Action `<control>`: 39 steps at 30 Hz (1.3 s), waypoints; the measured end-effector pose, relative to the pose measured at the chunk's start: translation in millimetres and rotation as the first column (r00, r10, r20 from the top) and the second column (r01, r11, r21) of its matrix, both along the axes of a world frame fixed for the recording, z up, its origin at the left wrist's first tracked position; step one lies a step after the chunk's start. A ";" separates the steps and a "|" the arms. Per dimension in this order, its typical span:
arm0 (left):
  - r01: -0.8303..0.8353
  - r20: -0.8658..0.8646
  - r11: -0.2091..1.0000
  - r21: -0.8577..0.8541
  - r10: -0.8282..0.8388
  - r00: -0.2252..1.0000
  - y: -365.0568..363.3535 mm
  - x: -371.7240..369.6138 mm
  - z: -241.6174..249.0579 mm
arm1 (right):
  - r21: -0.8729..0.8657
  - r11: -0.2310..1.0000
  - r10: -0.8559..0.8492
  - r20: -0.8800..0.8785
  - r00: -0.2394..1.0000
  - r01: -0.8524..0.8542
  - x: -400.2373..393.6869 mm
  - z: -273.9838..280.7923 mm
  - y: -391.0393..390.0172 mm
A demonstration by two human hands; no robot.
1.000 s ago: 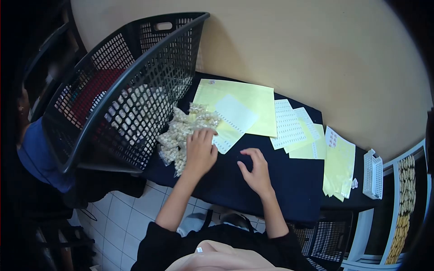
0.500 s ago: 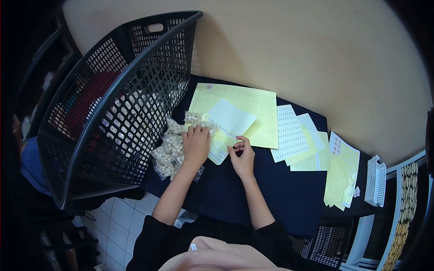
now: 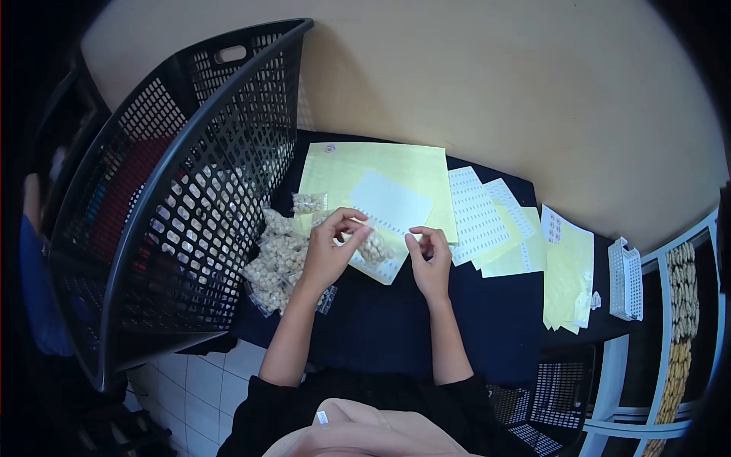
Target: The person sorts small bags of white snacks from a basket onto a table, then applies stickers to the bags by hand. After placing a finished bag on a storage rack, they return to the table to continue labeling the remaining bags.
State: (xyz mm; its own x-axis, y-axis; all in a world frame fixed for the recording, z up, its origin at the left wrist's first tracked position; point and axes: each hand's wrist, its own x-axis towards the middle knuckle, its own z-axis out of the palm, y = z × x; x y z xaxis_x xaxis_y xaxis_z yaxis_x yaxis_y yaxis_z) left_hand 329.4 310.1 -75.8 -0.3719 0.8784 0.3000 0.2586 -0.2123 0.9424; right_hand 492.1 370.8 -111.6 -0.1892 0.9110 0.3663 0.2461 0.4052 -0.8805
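Observation:
My left hand pinches a small clear bag of pale, roundish pieces by its edge, over the sticker sheets. Close to its right, my right hand has thumb and forefinger together; whether a small label is between them I cannot make out. Below the hands lies a white label sheet on a large yellow sheet, with printed labels along its edge. A pile of similar filled bags rests left of my left hand, and one more bag lies on the yellow sheet's left edge.
A tall black perforated basket stands at the left, filled bags showing through its wall. Right on the dark table are printed label sheets, yellow sheets and a white small basket. Someone's blue sleeve shows far left.
My left hand has lifted a bag off the pile and brought it right, over the sheets. My right hand has shifted slightly right, staying near the label sheet. The view has shifted a little.

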 end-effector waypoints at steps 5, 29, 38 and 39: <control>0.109 -0.093 0.986 -0.126 -0.121 0.988 -3.8 11.8 6.2 | -0.031 0.930 0.349 -0.236 0.907 -0.366 -9.3 7.1 -10.9; 0.010 0.186 0.997 0.079 -0.025 0.982 -3.2 32.2 -33.5 | 0.018 0.971 0.239 -0.125 0.963 -0.239 -1.8 12.5 -6.1; 0.064 0.401 0.983 0.175 -0.130 0.907 -1.2 34.7 -34.3 | -0.207 0.919 0.235 -0.394 0.889 -0.335 -3.5 -0.8 -7.7; 0.158 0.357 0.982 0.100 -0.183 0.916 -1.8 31.1 -40.9 | -0.200 0.918 0.245 -0.390 0.888 -0.341 -4.1 -2.5 -7.8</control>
State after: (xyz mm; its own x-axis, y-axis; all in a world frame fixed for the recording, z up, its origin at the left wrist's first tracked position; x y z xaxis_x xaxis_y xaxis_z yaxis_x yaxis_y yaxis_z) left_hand 360.6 308.3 -116.7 -0.3129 0.9206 0.2338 -0.1443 -0.2893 0.9463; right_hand 488.0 363.0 -114.1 -0.3656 0.9041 0.2210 -0.1921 0.1590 -0.9684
